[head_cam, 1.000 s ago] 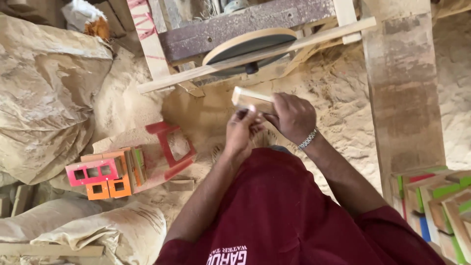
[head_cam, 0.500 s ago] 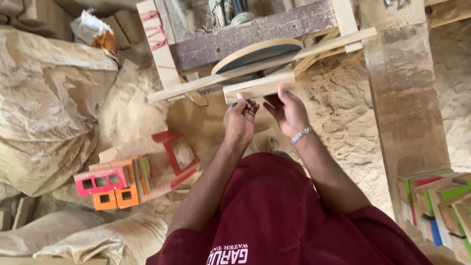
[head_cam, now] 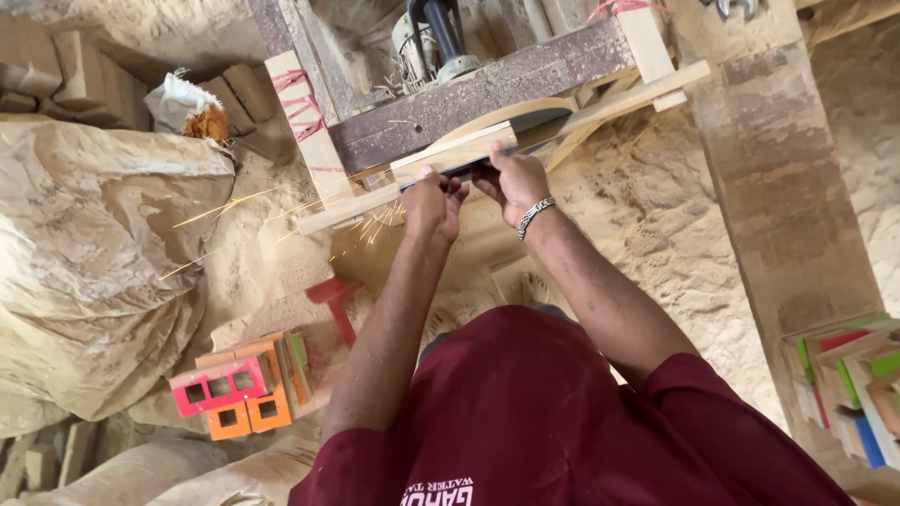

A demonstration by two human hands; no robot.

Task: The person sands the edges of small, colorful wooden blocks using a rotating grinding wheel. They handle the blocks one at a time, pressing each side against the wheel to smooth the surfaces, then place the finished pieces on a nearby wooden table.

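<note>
**A:** From the head camera, what are the hands on?

**B:** Both are closed on a pale wooden strip (head_cam: 455, 150), pressed against the flat sanding disc (head_cam: 525, 117) of a rough workshop machine. The left hand (head_cam: 433, 204) grips the strip's lower edge from beneath, fingers curled tight around it. The right hand (head_cam: 514, 183), with a metal bracelet (head_cam: 534, 215) at the wrist, clamps it just beside the left, nearer the disc.

**A:** How does the strip lie?

**B:** Its long axis runs from lower left to upper right, roughly along the wooden rest bar (head_cam: 487, 150) in front of the disc. Most of the free length sticks out to the left of the two hands; the right end goes under the disc's edge. So the strip sits above and ahead of both grips, and the right hand is the nearer one to the contact point.

**A:** Anything coming off the contact?

**B:** Sparks (head_cam: 281, 211) streak away to the left, low over the sawdust (head_cam: 656, 225) that covers the ground.

**A:** And around the person?

**B:** A motor (head_cam: 431, 37) sits behind the machine's dark crossbeam (head_cam: 487, 89). Lower left, painted pieces lie in the dust: a pink frame with window holes (head_cam: 220, 384), orange blocks (head_cam: 251, 412) touching it, and a red piece (head_cam: 333, 300) closer to the left arm. Large tan sacks (head_cam: 84, 262) fill the left side. At the far right stands a stack of coloured boards (head_cam: 848, 384), well apart from either hand. I can't tell whether the strip is painted underneath.
</note>
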